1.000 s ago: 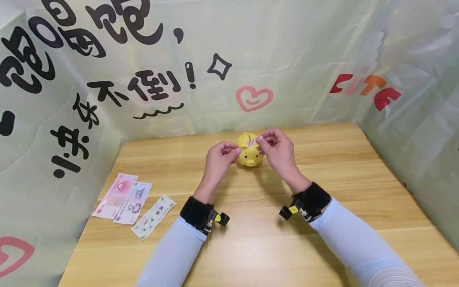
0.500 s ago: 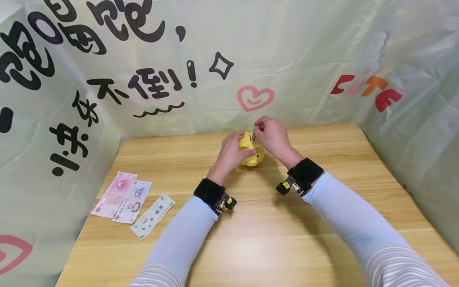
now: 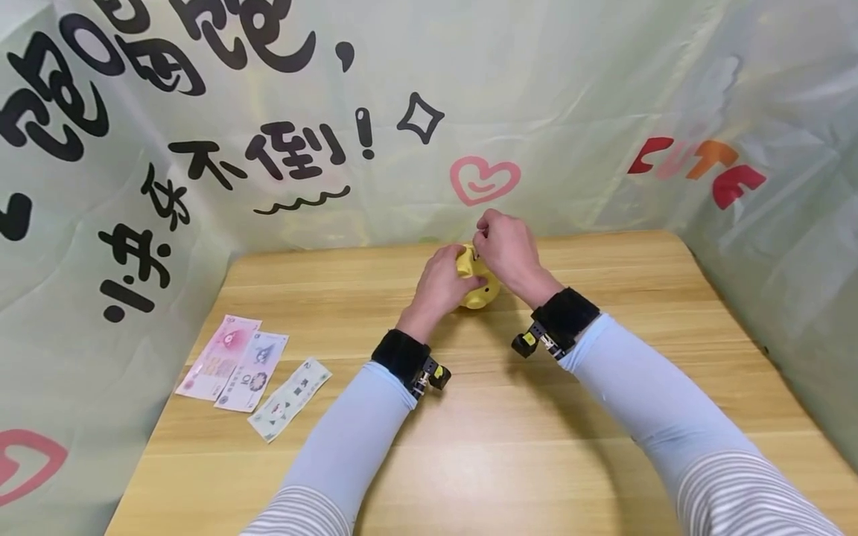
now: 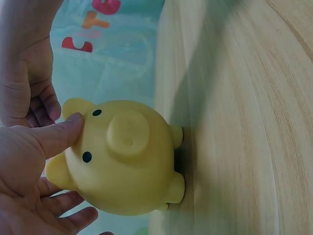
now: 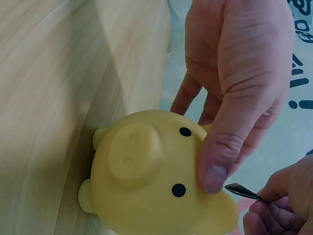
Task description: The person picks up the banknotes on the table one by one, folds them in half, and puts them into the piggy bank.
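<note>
A yellow piggy bank [image 3: 480,296] stands at the back of the wooden table, its snout facing me. My left hand [image 3: 439,283] holds it from the left; in the left wrist view, the thumb [image 4: 58,137] presses its forehead between the eyes and the other fingers reach behind. Over its top, my right hand [image 3: 509,249] pinches a small folded piece of paper, like a folded banknote [image 5: 242,191], seen edge-on in the right wrist view. The slot is mostly hidden by the hands, so I cannot tell whether the paper is in it.
Pink [image 3: 217,357], lilac [image 3: 251,372] and pale green [image 3: 290,400] banknotes lie flat on the table [image 3: 469,461] at left, the first two overlapping. A printed cloth [image 3: 570,112] walls the back and both sides.
My left hand has left the folded paper's side and taken hold of the piggy bank, turning it slightly. The right hand has tilted the paper and moved it toward the bank's top.
</note>
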`<state>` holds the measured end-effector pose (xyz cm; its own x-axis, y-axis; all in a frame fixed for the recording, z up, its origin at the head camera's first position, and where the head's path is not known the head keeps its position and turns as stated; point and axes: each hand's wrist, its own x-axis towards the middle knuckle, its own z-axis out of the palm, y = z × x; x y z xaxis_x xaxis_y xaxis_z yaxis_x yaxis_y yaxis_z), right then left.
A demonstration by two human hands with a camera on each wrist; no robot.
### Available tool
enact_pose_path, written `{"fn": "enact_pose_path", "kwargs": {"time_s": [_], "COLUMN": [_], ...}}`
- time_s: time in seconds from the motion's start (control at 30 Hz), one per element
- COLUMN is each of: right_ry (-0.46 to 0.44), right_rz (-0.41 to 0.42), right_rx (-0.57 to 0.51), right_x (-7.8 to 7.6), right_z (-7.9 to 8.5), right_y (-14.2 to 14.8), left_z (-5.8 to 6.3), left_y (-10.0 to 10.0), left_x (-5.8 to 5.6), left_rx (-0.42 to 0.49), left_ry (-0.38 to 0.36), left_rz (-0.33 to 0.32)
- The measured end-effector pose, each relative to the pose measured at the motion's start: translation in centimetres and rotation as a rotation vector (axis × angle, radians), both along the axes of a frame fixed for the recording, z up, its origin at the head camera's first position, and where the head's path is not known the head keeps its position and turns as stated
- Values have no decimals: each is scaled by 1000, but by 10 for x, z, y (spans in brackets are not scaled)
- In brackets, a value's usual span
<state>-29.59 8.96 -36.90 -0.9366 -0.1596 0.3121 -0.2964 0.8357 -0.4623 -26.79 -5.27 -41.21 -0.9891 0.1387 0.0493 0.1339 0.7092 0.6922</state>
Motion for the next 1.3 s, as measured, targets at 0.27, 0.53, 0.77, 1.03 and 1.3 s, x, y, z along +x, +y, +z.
{"fn": "enact_pose_path", "kwargs": {"time_s": [0.27,0.53,0.77,1.03,1.3], "right_ry": [27,102,96,43,156], "right_rz": [15,61,89,91,132], "right_rx": [15,0,-32,-15,-55], "right_x": [-3,1,3,4,16], "right_z": [-8,-34,-44,-43,-52], "right_y": [-4,1,4,3,8], "left_z": [2,0,1,-2,-4], "left_y": [0,0,1,1,0], "left_x": [0,0,0,0,1], "left_rx": [-1,-4,-23,-11,1], "left_ry": [3,-3,0,-7,5], "left_rz": [-8,2,7,16,15]}}
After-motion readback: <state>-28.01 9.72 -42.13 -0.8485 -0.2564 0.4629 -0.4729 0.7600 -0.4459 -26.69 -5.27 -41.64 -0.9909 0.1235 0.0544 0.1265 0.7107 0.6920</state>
